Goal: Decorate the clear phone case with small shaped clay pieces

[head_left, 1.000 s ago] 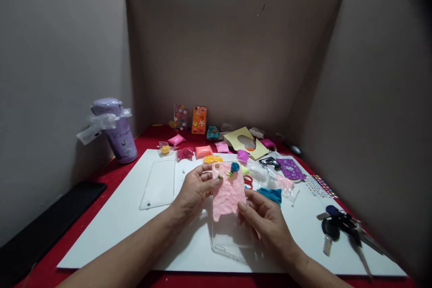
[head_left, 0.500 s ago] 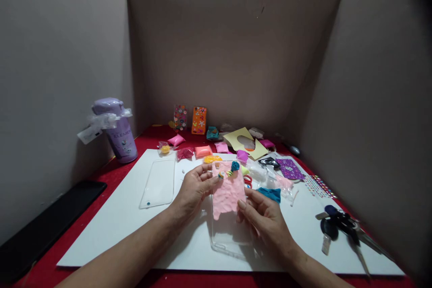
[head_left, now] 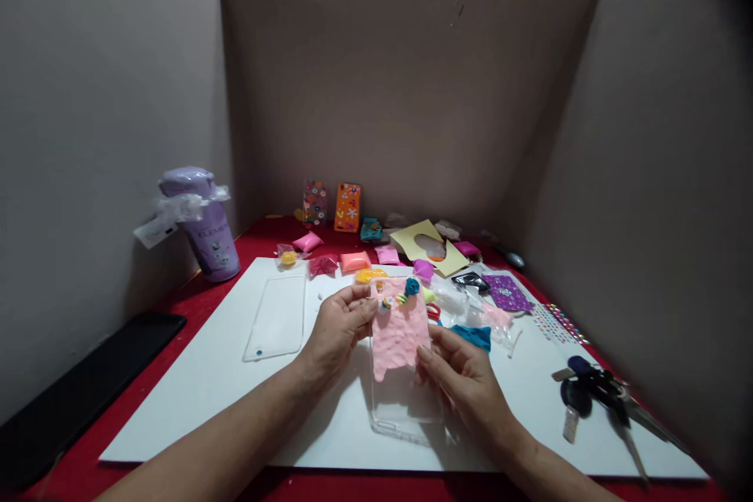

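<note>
**Clear phone case, partly coated in pink clay, held over the white board.**
Left hand [head_left: 338,329] pinches the case's upper left edge; the phone case [head_left: 403,361] has tipped slightly nearer than a second ago; right hand [head_left: 464,384] fingers curl around its right edge, thumb on the pink clay [head_left: 400,333], so pressing continues.

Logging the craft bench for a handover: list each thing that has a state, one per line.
clear phone case: held in both hands, upper half coated in pink clay.
left hand: gripping the case's left edge.
right hand: gripping its right edge.
spare clear case: flat, bare.
purple tumbler: upright, lid on.
</note>
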`<state>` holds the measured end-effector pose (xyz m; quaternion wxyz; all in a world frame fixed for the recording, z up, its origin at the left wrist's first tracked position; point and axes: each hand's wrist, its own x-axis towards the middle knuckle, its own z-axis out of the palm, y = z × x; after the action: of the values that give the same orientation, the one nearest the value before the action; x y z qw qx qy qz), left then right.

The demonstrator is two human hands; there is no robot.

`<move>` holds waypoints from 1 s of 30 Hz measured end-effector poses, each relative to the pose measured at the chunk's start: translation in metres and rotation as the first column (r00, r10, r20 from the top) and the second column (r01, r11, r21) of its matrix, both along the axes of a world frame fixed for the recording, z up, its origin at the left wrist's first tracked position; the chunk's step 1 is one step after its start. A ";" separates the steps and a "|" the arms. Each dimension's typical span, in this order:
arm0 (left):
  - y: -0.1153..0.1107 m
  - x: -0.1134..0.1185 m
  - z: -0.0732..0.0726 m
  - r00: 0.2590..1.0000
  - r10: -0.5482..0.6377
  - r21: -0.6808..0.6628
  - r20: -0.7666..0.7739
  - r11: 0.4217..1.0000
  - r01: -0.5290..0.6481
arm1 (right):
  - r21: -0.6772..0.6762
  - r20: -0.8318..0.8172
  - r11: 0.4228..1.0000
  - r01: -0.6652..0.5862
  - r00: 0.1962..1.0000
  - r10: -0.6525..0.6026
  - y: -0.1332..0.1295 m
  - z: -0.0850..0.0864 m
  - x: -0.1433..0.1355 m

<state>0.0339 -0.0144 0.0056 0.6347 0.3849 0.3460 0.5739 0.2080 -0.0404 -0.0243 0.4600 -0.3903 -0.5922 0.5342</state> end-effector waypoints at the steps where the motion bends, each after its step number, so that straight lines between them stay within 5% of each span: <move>1: 0.000 0.000 -0.001 1.000 0.002 0.005 0.005 1.000 -0.002 | 0.001 0.009 1.000 0.007 1.000 -0.007 0.000 0.000 0.000; 30: -0.002 0.003 -0.001 0.994 0.106 0.054 -0.012 0.993 -0.105 | 0.028 0.045 1.000 0.007 0.999 -0.009 -0.001 0.002 0.002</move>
<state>0.0365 -0.0160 0.0047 0.5903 0.3870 0.3551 0.6129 0.2099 -0.0414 -0.0228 0.4541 -0.3981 -0.6082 0.5151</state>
